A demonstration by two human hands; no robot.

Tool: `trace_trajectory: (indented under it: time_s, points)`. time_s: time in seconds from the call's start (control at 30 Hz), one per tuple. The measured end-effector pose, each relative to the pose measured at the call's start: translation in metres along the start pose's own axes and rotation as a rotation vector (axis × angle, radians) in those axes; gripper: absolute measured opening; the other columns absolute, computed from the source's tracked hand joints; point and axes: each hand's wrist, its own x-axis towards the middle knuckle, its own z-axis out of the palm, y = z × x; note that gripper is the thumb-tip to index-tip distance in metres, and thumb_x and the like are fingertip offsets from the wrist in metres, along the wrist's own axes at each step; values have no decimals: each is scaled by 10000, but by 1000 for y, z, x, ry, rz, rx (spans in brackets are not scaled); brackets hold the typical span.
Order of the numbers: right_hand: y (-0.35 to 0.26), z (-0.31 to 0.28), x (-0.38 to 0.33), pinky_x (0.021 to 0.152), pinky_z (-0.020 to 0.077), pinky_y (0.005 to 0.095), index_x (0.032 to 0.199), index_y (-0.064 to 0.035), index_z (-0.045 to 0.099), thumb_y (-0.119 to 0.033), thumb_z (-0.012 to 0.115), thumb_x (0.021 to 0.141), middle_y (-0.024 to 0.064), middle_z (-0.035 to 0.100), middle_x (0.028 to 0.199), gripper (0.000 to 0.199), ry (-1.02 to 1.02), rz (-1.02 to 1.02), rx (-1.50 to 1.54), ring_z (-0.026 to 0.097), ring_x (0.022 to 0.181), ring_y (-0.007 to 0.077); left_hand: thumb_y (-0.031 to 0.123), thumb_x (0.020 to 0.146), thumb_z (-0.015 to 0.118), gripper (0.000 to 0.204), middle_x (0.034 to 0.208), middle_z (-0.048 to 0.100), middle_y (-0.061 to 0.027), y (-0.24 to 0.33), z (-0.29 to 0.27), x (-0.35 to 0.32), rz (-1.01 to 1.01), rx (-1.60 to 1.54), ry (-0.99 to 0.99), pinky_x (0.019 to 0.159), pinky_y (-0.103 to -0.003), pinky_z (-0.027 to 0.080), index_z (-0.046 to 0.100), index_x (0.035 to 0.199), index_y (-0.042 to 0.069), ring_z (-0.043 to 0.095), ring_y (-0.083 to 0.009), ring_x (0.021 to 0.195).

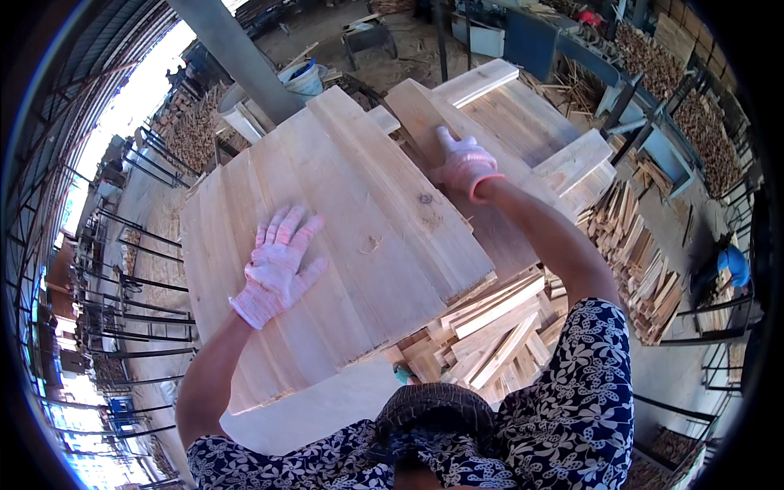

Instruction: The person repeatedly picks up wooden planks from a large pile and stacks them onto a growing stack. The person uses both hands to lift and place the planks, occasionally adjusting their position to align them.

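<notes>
A big pale wooden panel of joined flat boards [343, 245] lies in front, its long side running away up to the right. The left hand [278, 265] rests open and flat on the panel's near part. The right hand [465, 163] curls closed over the panel's far edge.

Left palm: pressed flat on the wide board panel [327, 245], so the underside of the left hand [278, 269] is hidden.
Right fingertips: the right hand [464, 163] curls over the panel's far edge, its grip unseen.
Loose slats [490, 327]: partly covered by the panel's near corner.
Far worker [731, 265]: too small to tell.
</notes>
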Motion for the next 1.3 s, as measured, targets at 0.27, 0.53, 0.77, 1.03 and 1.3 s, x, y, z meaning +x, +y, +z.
trace_trajectory:
  time_s: [0.27, 0.53, 0.77, 1.03, 1.3]
  points:
    - [20, -14, 26, 1000, 515, 497, 1541, -240, 339, -428, 729, 827, 273, 516, 1373, 835, 60, -180, -143, 574, 1252, 437, 399, 886, 687, 688, 1535, 385, -182, -3, 4, -1, 27, -13, 0, 1200, -569, 237, 465, 1491, 160, 315, -403, 1460]
    - [5, 33, 23, 1022, 468, 530, 1569, -263, 268, -548, 473, 1001, 313, 512, 1354, 667, -68, -287, 39, 566, 1232, 470, 376, 880, 689, 695, 1537, 377, -183, -1, 0, -4, 32, 11, -1, 1197, -570, 232, 457, 1495, 150, 316, -405, 1457]
    - [4, 54, 22, 963, 497, 545, 1483, -231, 368, -539, 468, 998, 324, 547, 1296, 582, 81, -247, 63, 602, 1158, 488, 350, 877, 687, 680, 1536, 388, -181, -4, 1, 0, 46, -18, 18, 1185, -564, 254, 475, 1480, 116, 328, -403, 1454]
    - [8, 39, 24, 978, 502, 549, 1440, -175, 431, -560, 504, 964, 256, 531, 1371, 616, -25, -293, 62, 572, 1241, 450, 292, 924, 644, 628, 1537, 401, -204, -1, -2, -1, 58, -74, 9, 1182, -516, 279, 471, 1494, 93, 356, -403, 1438]
    - [-10, 41, 13, 1008, 499, 529, 1472, -149, 447, -384, 539, 983, 216, 504, 1434, 550, 69, -140, 66, 563, 1299, 390, 223, 933, 635, 606, 1541, 405, -209, 12, -14, 6, 33, -100, -9, 1186, -517, 278, 466, 1497, 76, 363, -412, 1430]
